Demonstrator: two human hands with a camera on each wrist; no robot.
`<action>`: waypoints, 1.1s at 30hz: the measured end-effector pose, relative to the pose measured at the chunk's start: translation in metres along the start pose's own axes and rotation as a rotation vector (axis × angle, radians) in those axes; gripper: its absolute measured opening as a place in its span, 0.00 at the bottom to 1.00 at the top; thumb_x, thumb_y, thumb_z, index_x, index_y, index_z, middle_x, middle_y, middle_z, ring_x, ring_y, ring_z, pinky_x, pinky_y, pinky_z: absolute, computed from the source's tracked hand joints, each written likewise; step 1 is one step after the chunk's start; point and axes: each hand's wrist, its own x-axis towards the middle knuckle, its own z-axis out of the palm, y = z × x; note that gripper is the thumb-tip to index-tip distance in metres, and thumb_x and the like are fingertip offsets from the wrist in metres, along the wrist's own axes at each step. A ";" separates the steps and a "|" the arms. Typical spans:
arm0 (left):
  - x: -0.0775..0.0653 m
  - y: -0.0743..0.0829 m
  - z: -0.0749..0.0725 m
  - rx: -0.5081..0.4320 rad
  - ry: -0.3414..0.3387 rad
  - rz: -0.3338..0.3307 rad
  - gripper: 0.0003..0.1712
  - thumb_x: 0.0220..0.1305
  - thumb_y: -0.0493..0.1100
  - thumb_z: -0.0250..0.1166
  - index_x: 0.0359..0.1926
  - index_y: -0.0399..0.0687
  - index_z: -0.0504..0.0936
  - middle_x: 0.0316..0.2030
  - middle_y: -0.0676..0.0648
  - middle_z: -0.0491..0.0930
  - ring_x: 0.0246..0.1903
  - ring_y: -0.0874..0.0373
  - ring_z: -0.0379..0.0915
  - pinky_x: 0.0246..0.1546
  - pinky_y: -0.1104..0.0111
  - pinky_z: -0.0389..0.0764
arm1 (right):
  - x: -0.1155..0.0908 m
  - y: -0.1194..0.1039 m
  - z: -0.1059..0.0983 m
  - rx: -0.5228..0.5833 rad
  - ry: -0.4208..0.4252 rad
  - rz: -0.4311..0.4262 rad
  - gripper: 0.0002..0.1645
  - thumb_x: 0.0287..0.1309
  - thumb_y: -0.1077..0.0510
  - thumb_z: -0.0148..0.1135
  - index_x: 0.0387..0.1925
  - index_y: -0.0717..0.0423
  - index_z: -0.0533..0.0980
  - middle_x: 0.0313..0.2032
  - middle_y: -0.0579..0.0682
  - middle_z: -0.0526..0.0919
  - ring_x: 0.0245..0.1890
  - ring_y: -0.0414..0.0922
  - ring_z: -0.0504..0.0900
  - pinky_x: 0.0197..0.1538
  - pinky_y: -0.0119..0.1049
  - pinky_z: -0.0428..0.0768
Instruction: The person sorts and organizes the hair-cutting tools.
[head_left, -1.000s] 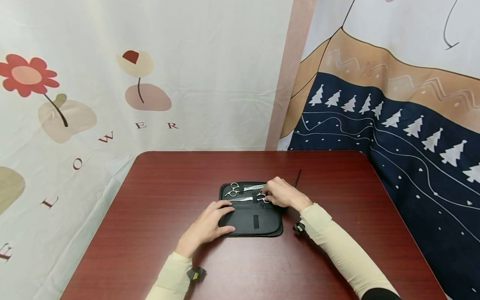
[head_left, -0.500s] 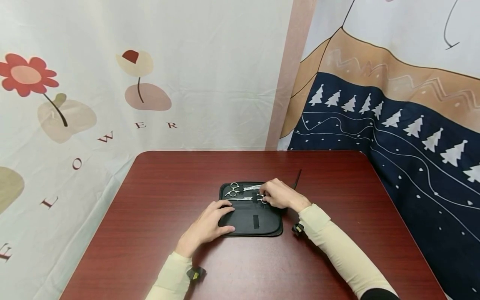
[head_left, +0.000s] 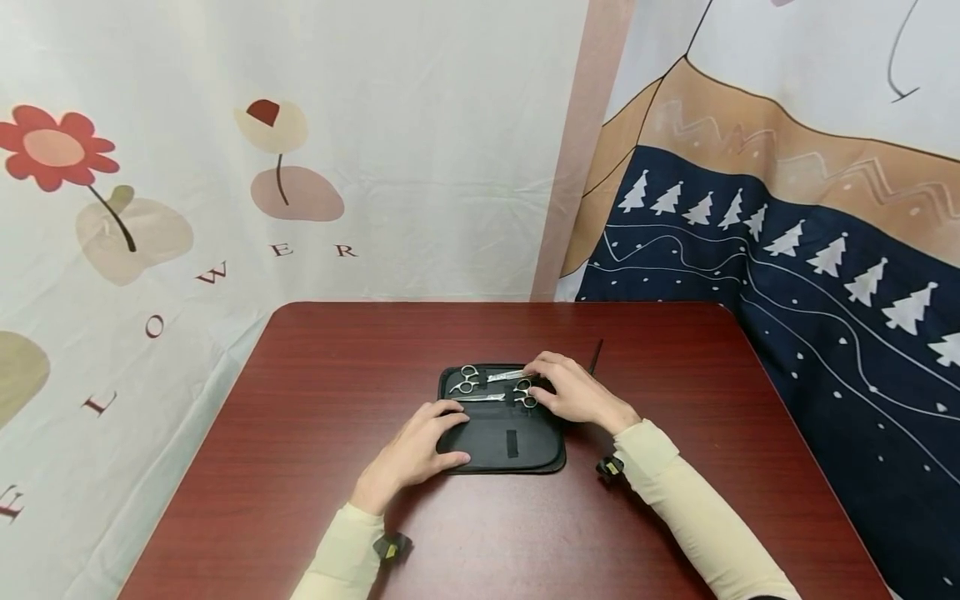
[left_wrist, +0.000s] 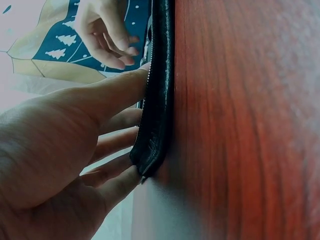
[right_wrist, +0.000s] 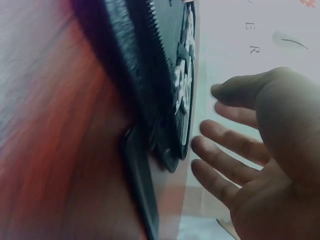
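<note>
A black zippered case lies unfolded on the table. Two pairs of silver scissors are strapped inside it: the upper scissors have their finger rings at the left, the lower scissors at the right. My left hand rests on the case's left side with fingers spread; in the left wrist view its fingertips touch the zippered edge. Over the case's right side, my right hand hovers near the lower scissors' rings. Its fingers are apart and hold nothing in the right wrist view.
Behind my right hand, a thin black strip sticks out beyond the case; up close it is a flat black piece. The reddish-brown table reaches back to a printed cloth backdrop.
My right hand has let go of the lower scissors' rings and drawn back slightly right, uncovering them. The left hand and the case have stayed in place.
</note>
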 end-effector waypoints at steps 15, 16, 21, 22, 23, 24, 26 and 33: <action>0.000 -0.011 0.007 0.011 0.003 0.017 0.36 0.68 0.62 0.81 0.67 0.48 0.87 0.70 0.43 0.82 0.66 0.43 0.79 0.69 0.53 0.82 | -0.040 0.042 -0.034 0.008 0.019 0.084 0.30 0.76 0.56 0.72 0.73 0.62 0.80 0.77 0.65 0.77 0.79 0.65 0.75 0.80 0.68 0.75; -0.001 -0.011 0.007 0.002 -0.005 0.003 0.36 0.66 0.62 0.82 0.68 0.49 0.87 0.70 0.43 0.82 0.67 0.43 0.78 0.70 0.50 0.82 | -0.043 0.047 -0.038 0.004 0.017 0.093 0.29 0.76 0.58 0.71 0.73 0.62 0.80 0.78 0.66 0.77 0.79 0.65 0.75 0.80 0.68 0.75; 0.001 -0.006 0.004 -0.010 -0.006 -0.028 0.35 0.64 0.60 0.84 0.65 0.48 0.88 0.68 0.42 0.83 0.65 0.41 0.79 0.67 0.48 0.83 | -0.052 0.067 -0.053 0.002 -0.003 0.147 0.29 0.73 0.65 0.67 0.73 0.63 0.80 0.80 0.67 0.74 0.81 0.67 0.73 0.81 0.69 0.73; 0.001 0.001 -0.001 -0.001 -0.012 -0.031 0.34 0.64 0.59 0.84 0.64 0.47 0.88 0.68 0.42 0.83 0.65 0.40 0.79 0.67 0.48 0.83 | -0.054 0.070 -0.055 -0.002 -0.010 0.153 0.29 0.73 0.66 0.67 0.73 0.63 0.80 0.80 0.67 0.74 0.81 0.67 0.72 0.82 0.70 0.72; 0.002 0.008 -0.007 0.006 -0.019 -0.034 0.34 0.64 0.59 0.84 0.64 0.46 0.89 0.67 0.41 0.84 0.64 0.40 0.79 0.67 0.48 0.84 | -0.055 0.073 -0.057 -0.003 -0.017 0.157 0.29 0.73 0.66 0.67 0.73 0.63 0.80 0.80 0.67 0.74 0.81 0.68 0.72 0.81 0.70 0.72; 0.003 0.017 -0.014 0.007 -0.031 -0.043 0.34 0.63 0.57 0.85 0.64 0.45 0.89 0.67 0.41 0.84 0.64 0.40 0.80 0.67 0.47 0.84 | -0.056 0.075 -0.058 -0.008 -0.027 0.163 0.30 0.73 0.66 0.67 0.73 0.63 0.79 0.80 0.67 0.74 0.81 0.68 0.72 0.82 0.70 0.72; 0.004 0.027 -0.023 0.015 -0.044 -0.058 0.33 0.62 0.55 0.86 0.63 0.44 0.89 0.67 0.40 0.84 0.64 0.40 0.80 0.67 0.46 0.84 | -0.056 0.079 -0.059 -0.020 -0.043 0.165 0.30 0.73 0.67 0.67 0.74 0.62 0.79 0.80 0.68 0.74 0.81 0.68 0.72 0.81 0.71 0.72; 0.001 0.015 -0.014 -0.021 0.006 0.000 0.32 0.66 0.56 0.83 0.63 0.43 0.88 0.66 0.39 0.84 0.63 0.41 0.80 0.67 0.48 0.83 | -0.049 0.083 -0.054 -0.047 -0.083 0.104 0.26 0.73 0.70 0.66 0.70 0.64 0.83 0.77 0.66 0.78 0.83 0.70 0.70 0.83 0.70 0.70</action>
